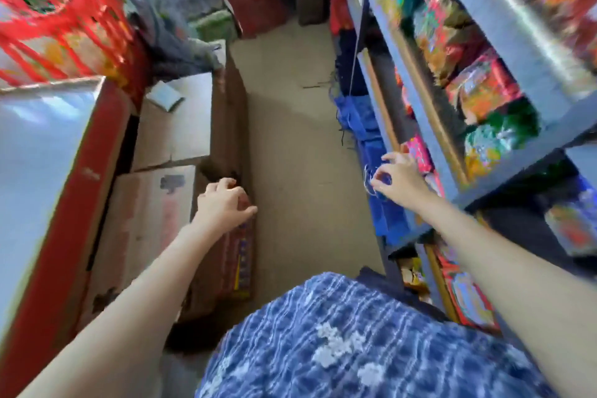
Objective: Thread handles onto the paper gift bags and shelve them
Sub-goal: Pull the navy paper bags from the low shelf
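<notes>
Dim, flat light; heavy motion blur smears the shelves (504, 52), with wide-angle bending at the edges.

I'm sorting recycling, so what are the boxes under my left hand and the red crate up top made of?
The boxes look like corrugated cardboard: matte brown, with scuffed, torn patches and creased flaps. The red crate looks like moulded plastic: glossy, with an open lattice wall, though motion blur leaves that less certain.

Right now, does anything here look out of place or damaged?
Yes. Blue bags bulge out past the shelf edge, cords dangling untidily over the aisle. The cardboard box by the left hand is scuffed, with torn patches. Blur hides finer detail.
</notes>
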